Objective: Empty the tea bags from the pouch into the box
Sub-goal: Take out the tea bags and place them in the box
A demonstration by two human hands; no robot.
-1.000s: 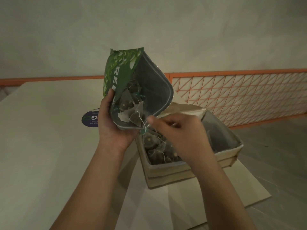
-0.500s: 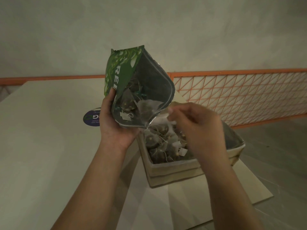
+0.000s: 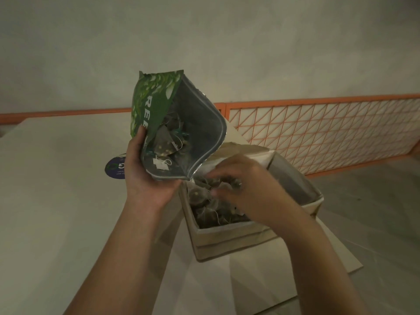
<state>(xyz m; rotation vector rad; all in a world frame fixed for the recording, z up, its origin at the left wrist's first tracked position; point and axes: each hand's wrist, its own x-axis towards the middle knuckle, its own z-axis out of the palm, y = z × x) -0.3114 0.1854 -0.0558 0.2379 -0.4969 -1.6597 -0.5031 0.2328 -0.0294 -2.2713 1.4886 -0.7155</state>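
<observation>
I see left hand [image 3: 147, 178] gripping pouch [image 3: 159, 114] at 11 o'clock, right hand [image 3: 245, 189] over box [image 3: 227, 242], pinching tea bags [image 3: 204, 198] I think, blurry

One pouch [image 3: 159, 110], one box [image 3: 229, 239], one round sticker [image 3: 114, 170], two hands; the tea bags [image 3: 163, 145] are too jumbled to count.

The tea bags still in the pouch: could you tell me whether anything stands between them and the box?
Only the right hand does: it hovers over the open box, just below the pouch mouth, with its blurred fingers among bags. The left hand grips the pouch from behind, clear of the opening. Nothing else visible blocks the tea bags.
</observation>
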